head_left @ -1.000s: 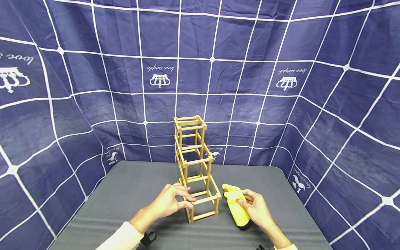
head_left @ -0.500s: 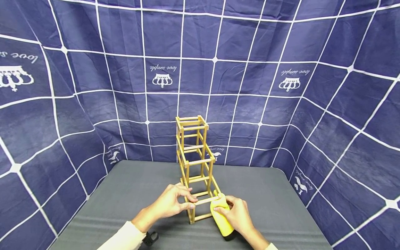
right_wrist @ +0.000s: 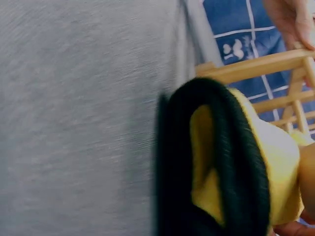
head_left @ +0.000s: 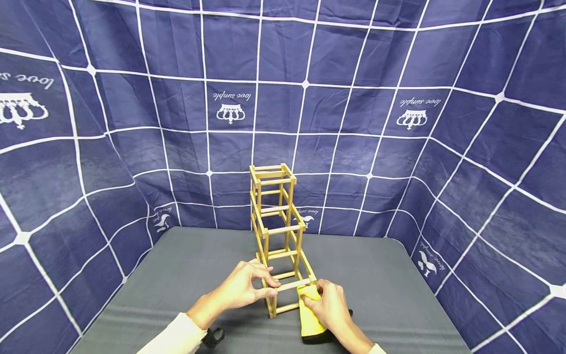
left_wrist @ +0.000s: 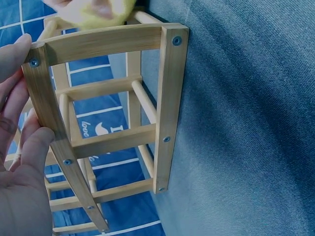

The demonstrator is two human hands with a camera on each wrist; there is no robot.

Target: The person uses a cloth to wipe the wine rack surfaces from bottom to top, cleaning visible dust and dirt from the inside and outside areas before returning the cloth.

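Observation:
A stepped wooden rack (head_left: 283,229) of slim bars stands on the table, its lowest tier toward me. My left hand (head_left: 247,284) holds the low tier's front left corner, thumb and fingers around the bar; in the left wrist view the left hand (left_wrist: 24,191) grips a post with screw heads. My right hand (head_left: 330,306) pinches a folded yellow cloth (head_left: 311,317) with a black underside against the front right post, which the cloth partly covers. The right wrist view shows the folded cloth (right_wrist: 280,157) with its black layer outward, the fingers mostly hidden behind it.
The grey table (head_left: 199,255) carries the rack near its middle. A blue curtain (head_left: 353,108) with white grid lines closes off the back and both sides. A black strap (head_left: 213,338) sits by the left wrist.
My right hand has carried the cloth leftward from beside the rack onto its front right post, then slid slightly down it. My left hand keeps its hold on the front left corner.

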